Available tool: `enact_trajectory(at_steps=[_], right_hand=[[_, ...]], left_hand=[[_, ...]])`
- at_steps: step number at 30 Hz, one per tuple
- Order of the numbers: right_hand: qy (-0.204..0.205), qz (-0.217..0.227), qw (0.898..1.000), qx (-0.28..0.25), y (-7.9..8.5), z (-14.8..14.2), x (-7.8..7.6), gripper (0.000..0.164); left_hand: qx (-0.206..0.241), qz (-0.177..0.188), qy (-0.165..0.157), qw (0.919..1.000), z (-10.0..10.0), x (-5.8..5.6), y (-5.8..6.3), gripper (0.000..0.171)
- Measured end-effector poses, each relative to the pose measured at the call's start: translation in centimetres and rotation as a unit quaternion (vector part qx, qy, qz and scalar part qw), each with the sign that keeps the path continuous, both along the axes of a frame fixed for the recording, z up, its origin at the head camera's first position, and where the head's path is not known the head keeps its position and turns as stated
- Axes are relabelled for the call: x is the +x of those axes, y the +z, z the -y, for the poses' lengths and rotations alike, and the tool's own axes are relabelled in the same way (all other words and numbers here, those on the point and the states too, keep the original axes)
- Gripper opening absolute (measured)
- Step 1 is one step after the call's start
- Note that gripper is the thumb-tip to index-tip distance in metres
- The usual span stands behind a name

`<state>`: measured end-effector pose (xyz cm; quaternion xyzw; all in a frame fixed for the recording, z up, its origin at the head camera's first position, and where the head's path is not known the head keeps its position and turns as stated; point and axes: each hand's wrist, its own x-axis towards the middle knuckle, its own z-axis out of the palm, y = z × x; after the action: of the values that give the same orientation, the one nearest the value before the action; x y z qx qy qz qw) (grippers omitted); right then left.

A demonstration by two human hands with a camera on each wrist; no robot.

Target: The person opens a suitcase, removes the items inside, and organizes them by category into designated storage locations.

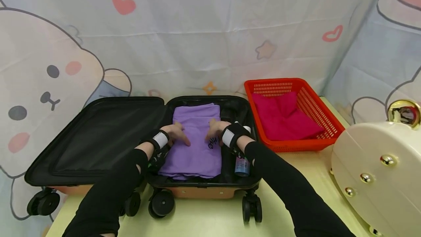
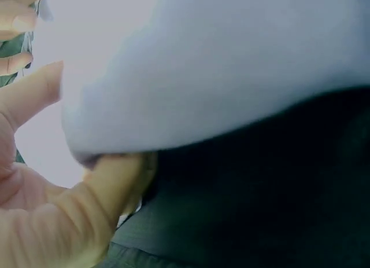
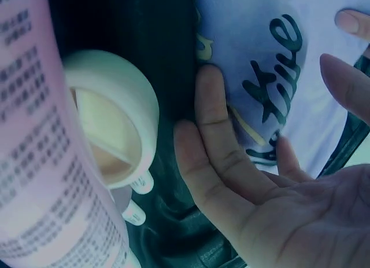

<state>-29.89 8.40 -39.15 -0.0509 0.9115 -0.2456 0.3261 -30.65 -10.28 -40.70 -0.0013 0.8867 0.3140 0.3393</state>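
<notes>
Head view: both hands, left hand (image 1: 175, 133) and right hand (image 1: 215, 129), press flat with spread fingers on the purple shirt (image 1: 195, 145) inside the open suitcase (image 1: 98, 138); a red basket (image 1: 323, 118) holds pink cloth (image 1: 284, 118). Left wrist view: fingers (image 2: 34, 94) are straight at the shirt's edge. Right wrist view: the palm is open on the printed shirt (image 3: 272, 77), beside a bottle (image 3: 40, 164).

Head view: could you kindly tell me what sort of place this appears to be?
Probably a staged packing corner rather than a lived-in room: a cartoon-printed backdrop cloth hangs behind a table holding an open suitcase and a red basket of clothing.
</notes>
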Motion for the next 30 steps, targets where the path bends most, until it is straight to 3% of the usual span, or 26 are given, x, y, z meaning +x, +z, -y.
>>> enact_trajectory(at_steps=[3,6,10,14,18,22,26,30], right_hand=[[0.0,0.009,1.0,-0.006,-0.3,0.2,-0.1,0.091],[0.001,0.004,1.0,-0.007,-0.7,0.3,-0.3,0.095],[-0.016,-0.005,1.0,-0.008,-1.1,0.1,-0.4,0.093],[-0.038,-0.004,0.999,-0.037,-1.0,-0.2,-0.4,0.08],[-0.058,-0.012,0.996,-0.069,-0.5,-0.5,-0.3,0.061],[-0.086,-0.002,0.991,-0.098,0.1,-0.9,-0.3,0.058],[-0.127,0.037,0.977,-0.167,0.5,-1.3,-0.5,0.064],[-0.161,0.073,0.952,-0.251,0.9,-1.8,-0.6,0.074]], left_hand=[[0.063,-0.025,0.006,0.9977,0.4,0.0,-0.1,0.074],[0.107,-0.067,-0.012,0.992,0.7,0.0,-0.1,0.066],[0.173,-0.101,-0.033,0.9792,0.9,-0.1,0.1,0.073],[0.224,-0.1,-0.033,0.9688,1.1,-0.5,0.4,0.081],[0.242,-0.091,-0.022,0.9656,0.7,-0.9,1.1,0.086],[0.257,-0.096,-0.015,0.9615,0.0,-0.9,2.2,0.089],[0.273,-0.112,-0.02,0.9552,-0.5,-1.1,3.4,0.09],[0.28,-0.135,-0.028,0.9502,-1.1,-1.1,4.9,0.09]])
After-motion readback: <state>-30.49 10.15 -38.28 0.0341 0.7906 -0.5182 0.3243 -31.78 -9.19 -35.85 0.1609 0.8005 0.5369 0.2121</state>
